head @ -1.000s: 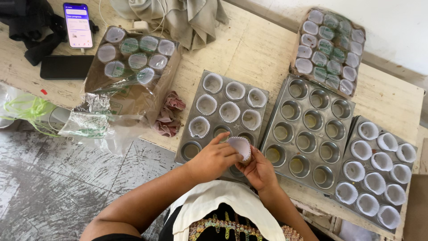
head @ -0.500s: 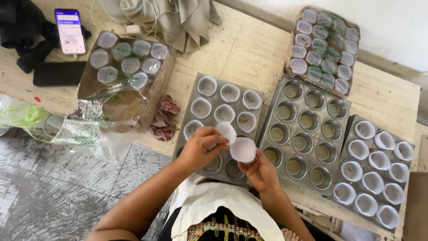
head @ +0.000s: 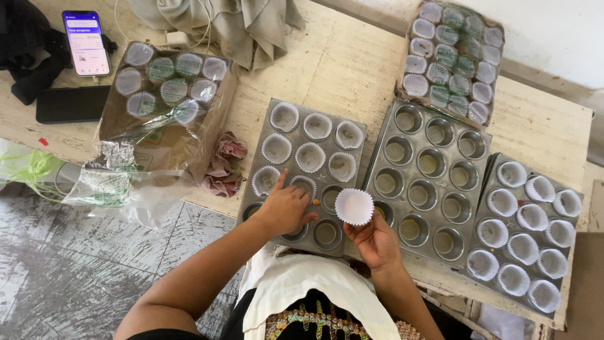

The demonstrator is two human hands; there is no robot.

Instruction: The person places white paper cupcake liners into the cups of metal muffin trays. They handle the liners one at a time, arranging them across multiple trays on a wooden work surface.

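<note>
Right hand cups a stack of white paper cupcake liners, fingers curled under it. Left hand, fingers spread and holding nothing, presses a liner into the muffin tray beneath. Best seated flat, centered in the cup. Unlined tray just right; lined tray beyond.

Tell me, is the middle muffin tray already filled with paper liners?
No, the middle muffin tray shows only bare metal cups; no paper liners sit in it.

the left grip hides part of the muffin tray beneath it; the phone screen is too small to tell.
</note>
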